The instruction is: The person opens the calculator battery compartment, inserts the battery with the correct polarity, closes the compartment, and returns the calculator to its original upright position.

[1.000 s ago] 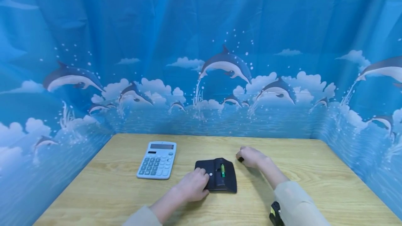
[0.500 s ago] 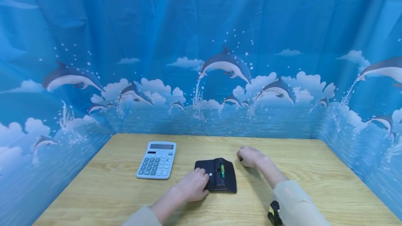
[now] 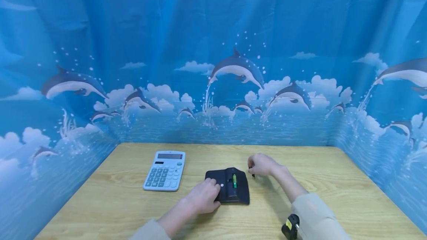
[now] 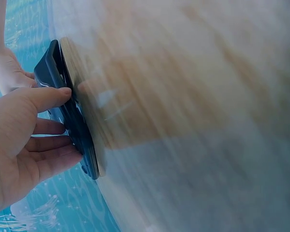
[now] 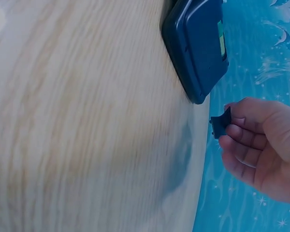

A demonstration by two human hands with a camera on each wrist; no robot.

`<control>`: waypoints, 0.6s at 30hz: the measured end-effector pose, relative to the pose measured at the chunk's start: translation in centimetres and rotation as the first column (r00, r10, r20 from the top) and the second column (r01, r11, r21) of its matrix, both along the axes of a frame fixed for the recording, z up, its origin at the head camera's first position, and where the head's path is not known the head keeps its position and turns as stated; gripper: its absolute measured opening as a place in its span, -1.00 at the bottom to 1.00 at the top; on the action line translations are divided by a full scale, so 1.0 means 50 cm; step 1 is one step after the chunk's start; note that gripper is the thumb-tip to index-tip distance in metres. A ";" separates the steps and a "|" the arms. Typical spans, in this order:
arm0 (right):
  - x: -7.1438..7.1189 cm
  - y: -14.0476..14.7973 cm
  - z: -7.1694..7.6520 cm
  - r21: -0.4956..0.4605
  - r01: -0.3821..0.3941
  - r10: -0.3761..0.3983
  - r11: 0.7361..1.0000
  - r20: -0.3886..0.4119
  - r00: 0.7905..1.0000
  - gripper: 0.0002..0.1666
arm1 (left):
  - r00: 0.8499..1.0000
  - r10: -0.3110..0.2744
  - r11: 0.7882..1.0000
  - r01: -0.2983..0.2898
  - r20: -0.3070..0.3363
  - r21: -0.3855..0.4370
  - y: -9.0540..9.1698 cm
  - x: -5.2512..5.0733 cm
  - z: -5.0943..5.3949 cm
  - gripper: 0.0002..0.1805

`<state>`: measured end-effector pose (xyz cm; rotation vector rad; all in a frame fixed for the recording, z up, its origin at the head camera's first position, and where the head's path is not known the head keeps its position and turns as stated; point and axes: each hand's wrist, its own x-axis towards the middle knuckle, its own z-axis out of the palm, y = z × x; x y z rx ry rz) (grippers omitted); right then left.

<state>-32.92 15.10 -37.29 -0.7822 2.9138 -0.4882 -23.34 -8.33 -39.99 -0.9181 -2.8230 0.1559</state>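
Note:
A flat black electronic device (image 3: 238, 192) lies on the table with an open slot, where a green battery (image 3: 235, 180) shows. My left hand (image 3: 202, 196) grips the device's left side; in the left wrist view its thumb and fingers hold the device's edge. To the device's right, my right hand (image 3: 261, 164) pinches a small black battery cover (image 5: 221, 123) between thumb and fingers, just above the table and apart from the device. Most of the cover is hidden by the fingers in the head view.
A light blue calculator (image 3: 165, 170) lies face up to the left of the device on the wooden table (image 3: 110, 195). A blue curtain (image 3: 186, 47) printed with dolphins surrounds the table's back and sides. A black object with a yellow label (image 3: 290, 226) is at my right sleeve.
My right hand has turned and shifted slightly left toward the device, the battery cover now pointing down in its fingers. My left hand keeps its grip on the device.

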 end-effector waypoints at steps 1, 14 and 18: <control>0.000 -0.002 0.001 -0.022 -0.010 0.010 1.000 0.010 1.000 -0.90 | 1.000 0.002 1.000 -0.002 0.004 0.002 0.000 -0.001 0.001 -0.60; 0.020 -0.035 0.022 -0.178 -0.159 0.155 0.971 -0.038 0.987 -0.95 | 1.000 0.002 1.000 -0.002 0.024 0.016 -0.001 -0.002 0.001 -0.61; 0.029 -0.054 0.028 -0.180 -0.168 0.166 0.969 -0.026 0.986 -0.94 | 0.999 -0.005 1.000 0.005 0.031 0.023 -0.003 -0.002 0.001 -0.61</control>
